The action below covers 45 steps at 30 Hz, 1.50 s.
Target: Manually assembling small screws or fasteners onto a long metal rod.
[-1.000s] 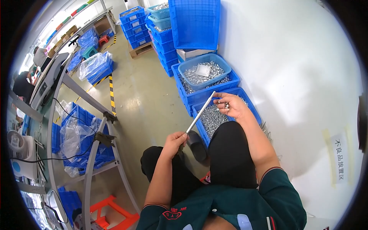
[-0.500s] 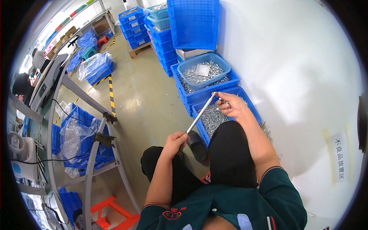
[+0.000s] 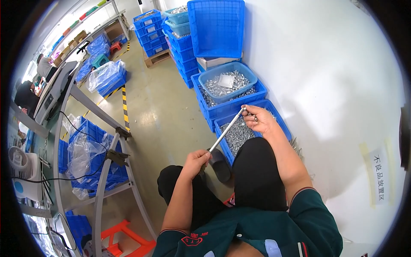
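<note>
My left hand (image 3: 197,162) is closed around the near end of a thin, straight silver metal rod (image 3: 226,132). The rod slants up and away to the right, over a blue crate (image 3: 282,125) full of small shiny metal pieces. At its far tip, my right hand (image 3: 262,121) pinches with thumb and forefinger. A few small metal parts (image 3: 255,118) sit in the curled fingers of that hand; their exact kind is too small to make out.
Behind the crate stands another blue crate (image 3: 208,112) with a light-blue basket (image 3: 252,77) of metal pieces on top. Stacked blue crates (image 3: 185,55) line the white wall. A grey-framed bench (image 3: 97,107) runs along the left, an orange stool (image 3: 136,245) beside it. Two people work far left.
The rod's far end and my right fingertips have shifted slightly right and nearer. My left hand has moved a little nearer and still grips the rod.
</note>
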{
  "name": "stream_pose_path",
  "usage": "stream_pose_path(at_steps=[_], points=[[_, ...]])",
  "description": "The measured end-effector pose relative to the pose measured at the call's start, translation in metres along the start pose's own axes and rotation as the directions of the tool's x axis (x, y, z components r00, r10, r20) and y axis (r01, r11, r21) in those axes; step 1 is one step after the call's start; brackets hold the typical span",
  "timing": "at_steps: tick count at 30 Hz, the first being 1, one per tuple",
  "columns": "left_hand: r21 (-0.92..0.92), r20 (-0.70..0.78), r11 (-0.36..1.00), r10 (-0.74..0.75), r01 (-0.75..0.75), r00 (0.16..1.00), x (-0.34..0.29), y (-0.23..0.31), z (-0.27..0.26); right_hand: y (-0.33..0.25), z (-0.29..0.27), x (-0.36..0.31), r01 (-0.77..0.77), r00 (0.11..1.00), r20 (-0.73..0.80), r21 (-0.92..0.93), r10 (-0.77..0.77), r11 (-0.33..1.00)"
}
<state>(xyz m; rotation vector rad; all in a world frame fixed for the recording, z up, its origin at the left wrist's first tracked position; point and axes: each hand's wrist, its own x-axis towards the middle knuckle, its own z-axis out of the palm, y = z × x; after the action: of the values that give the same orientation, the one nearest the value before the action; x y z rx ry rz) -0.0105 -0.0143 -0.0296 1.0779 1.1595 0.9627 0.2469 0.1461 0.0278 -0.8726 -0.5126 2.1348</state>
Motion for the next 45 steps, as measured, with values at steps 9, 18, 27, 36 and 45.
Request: stream_pose_path(at_steps=[9, 18, 27, 36, 45], points=[[0.02, 0.008, 1.0, -0.024, 0.024, 1.0, -0.001, -0.002, 0.0, -0.002, 0.001, -0.004, -0.077, 0.988, 0.133, 0.021, 0.073, 0.997], [-0.046, -0.012, 0.999, 0.015, -0.015, 1.0, 0.001, 0.0, 0.001, 0.005, 0.033, -0.021, 0.073, 0.989, 0.149, -0.399, -0.013, 0.914], [-0.025, -0.051, 1.0, -0.002, 0.001, 0.999, 0.0, 0.006, 0.002, 0.001, 0.003, -0.001, -0.047, 0.999, -0.021, -0.172, 0.044, 0.984], [-0.037, -0.004, 0.999, 0.009, -0.009, 1.0, 0.002, -0.002, -0.001, 0.0, -0.008, 0.006, -0.044, 0.999, 0.005, 0.045, 0.044, 0.998], [-0.015, 0.03, 1.0, -0.005, 0.006, 1.0, 0.0, -0.001, 0.0, 0.001, -0.002, 0.001, 0.01, 0.998, 0.057, -0.001, -0.01, 1.0]])
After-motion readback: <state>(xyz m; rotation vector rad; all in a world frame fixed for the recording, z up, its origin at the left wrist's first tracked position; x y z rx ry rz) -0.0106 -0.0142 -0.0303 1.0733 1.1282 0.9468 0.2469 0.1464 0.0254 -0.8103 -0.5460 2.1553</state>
